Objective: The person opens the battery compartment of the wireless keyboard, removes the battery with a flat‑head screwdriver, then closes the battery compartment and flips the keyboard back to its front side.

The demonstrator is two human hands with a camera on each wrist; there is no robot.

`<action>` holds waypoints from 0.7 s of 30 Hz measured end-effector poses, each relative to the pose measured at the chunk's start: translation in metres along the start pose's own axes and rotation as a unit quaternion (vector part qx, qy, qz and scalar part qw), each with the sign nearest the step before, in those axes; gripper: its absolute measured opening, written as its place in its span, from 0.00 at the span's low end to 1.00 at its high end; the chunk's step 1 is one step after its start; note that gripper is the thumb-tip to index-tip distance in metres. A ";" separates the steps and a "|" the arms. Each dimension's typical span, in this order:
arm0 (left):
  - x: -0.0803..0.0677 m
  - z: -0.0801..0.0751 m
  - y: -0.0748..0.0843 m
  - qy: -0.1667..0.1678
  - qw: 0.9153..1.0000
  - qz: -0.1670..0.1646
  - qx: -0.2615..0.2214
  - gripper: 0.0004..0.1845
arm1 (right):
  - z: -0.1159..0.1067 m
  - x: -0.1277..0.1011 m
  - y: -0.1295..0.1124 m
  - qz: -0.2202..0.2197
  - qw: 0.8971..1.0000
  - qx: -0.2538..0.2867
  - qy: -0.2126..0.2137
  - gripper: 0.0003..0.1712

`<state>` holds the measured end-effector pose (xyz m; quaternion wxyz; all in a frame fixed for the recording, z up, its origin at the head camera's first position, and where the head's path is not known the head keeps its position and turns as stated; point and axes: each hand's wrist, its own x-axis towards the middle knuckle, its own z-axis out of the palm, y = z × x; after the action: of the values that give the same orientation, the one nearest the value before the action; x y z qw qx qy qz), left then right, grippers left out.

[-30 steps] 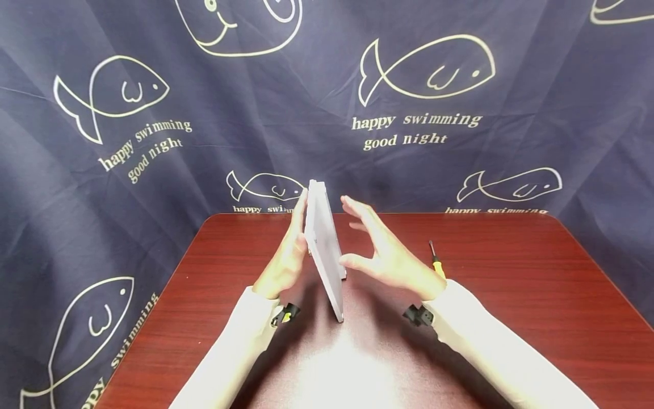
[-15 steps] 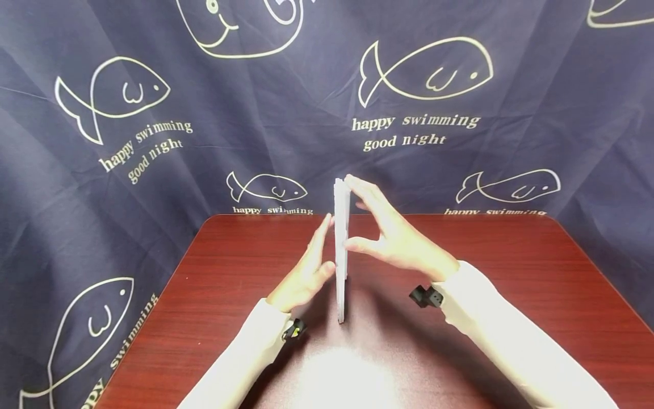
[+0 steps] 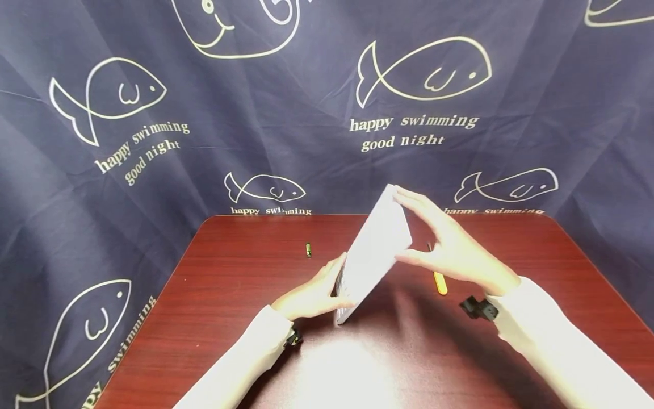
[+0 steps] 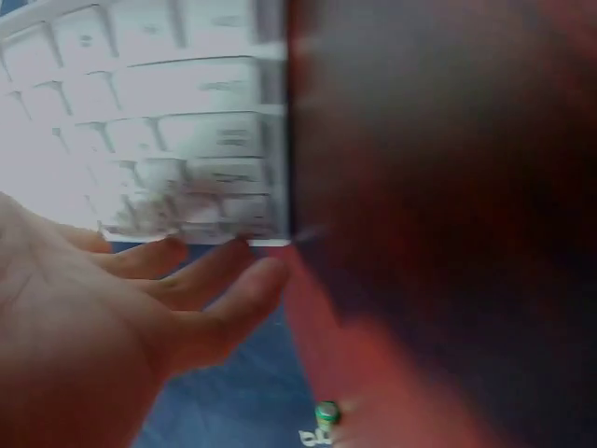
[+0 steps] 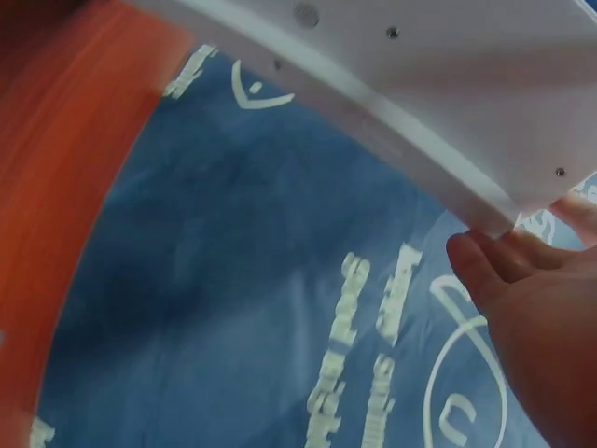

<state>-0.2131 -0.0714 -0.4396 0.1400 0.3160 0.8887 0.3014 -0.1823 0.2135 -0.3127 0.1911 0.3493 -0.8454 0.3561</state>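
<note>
A white keyboard [image 3: 375,244] stands tilted to the right on its lower edge in the head view. In the left wrist view the keys [image 4: 201,89] of this keyboard show. Its pale underside [image 5: 448,93], with small screws, fills the top of the right wrist view. My left hand [image 3: 311,292] touches the lower left side with fairly straight fingers and the thumb near the front corner. Up at the right edge, my right hand [image 3: 455,250] holds the keyboard, fingers at the far corner and thumb lower down; parts of these fingers are hidden.
A small green battery [image 3: 309,250] lies on the red-brown table [image 3: 245,255] left of the keyboard. Partly behind my right hand lies a screwdriver with a yellow handle [image 3: 440,283]. A dark blue fish-print curtain [image 3: 286,125] hangs behind the table.
The keyboard has swung from leaning left, through upright, to leaning right. My right hand has come onto its upper edge and moved right with it. My left hand has moved lower.
</note>
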 end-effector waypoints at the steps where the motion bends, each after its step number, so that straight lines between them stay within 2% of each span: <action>1: 0.000 0.002 -0.001 -0.005 1.000 -0.007 0.007 0.59 | -0.004 -0.006 0.002 0.006 1.000 -0.006 0.002 0.55; 4: -0.002 0.004 -0.005 -0.012 0.999 -0.015 0.030 0.63 | -0.012 -0.022 0.011 0.023 0.999 -0.026 0.002 0.57; 9: -0.009 -0.006 -0.013 0.001 0.999 0.012 0.053 0.65 | -0.011 -0.049 0.028 0.049 0.998 -0.039 -0.007 0.60; 15: -0.024 -0.022 -0.028 0.021 0.995 0.007 0.098 0.65 | 0.019 -0.073 0.051 0.084 0.995 -0.035 -0.035 0.60; 18: -0.028 -0.027 -0.034 0.030 0.992 -0.001 0.123 0.65 | 0.035 -0.084 0.059 0.126 0.989 -0.041 -0.069 0.60; 21: -0.028 -0.028 -0.038 0.042 0.989 0.011 0.142 0.65 | 0.049 -0.094 0.065 0.164 0.978 -0.068 -0.110 0.59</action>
<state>-0.2223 -0.1249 -0.4400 0.0533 0.3299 0.9238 0.1867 -0.1684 0.2531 -0.4296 0.0594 0.2293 -0.9294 0.2832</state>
